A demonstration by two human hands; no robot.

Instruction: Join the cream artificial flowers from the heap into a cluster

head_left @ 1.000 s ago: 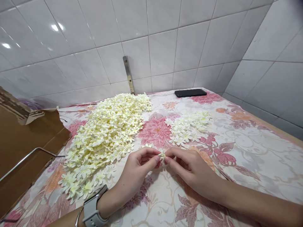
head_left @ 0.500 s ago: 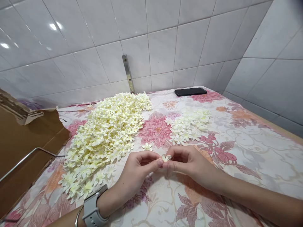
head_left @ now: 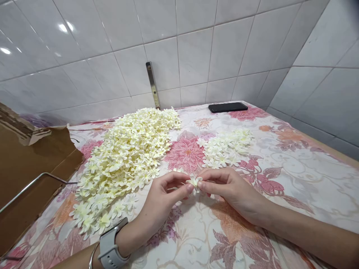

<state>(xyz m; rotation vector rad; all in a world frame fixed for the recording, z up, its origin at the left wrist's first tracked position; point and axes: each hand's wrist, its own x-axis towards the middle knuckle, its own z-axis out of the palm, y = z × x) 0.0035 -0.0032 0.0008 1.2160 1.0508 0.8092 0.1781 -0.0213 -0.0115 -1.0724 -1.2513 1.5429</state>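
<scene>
A small cream artificial flower point(head_left: 195, 182) is pinched between my two hands just above the floral tablecloth point(head_left: 294, 183). My left hand point(head_left: 164, 203), with a grey watch on its wrist, grips it with thumb and forefinger from the left. My right hand point(head_left: 228, 188) pinches it from the right, fingers curled. A big heap of the same cream flowers point(head_left: 126, 157) lies to the left of my hands. A smaller, whiter group of flowers point(head_left: 224, 149) lies just beyond my right hand.
A black phone point(head_left: 227, 107) lies at the table's far edge by the tiled wall. A brown cardboard box point(head_left: 25, 164) with a metal rod across it stands at the left. A metal strip point(head_left: 153, 85) is fixed to the wall.
Both hands have shifted slightly up and away from me with the flower. The flower has turned so its petals now face up between the fingertips.
</scene>
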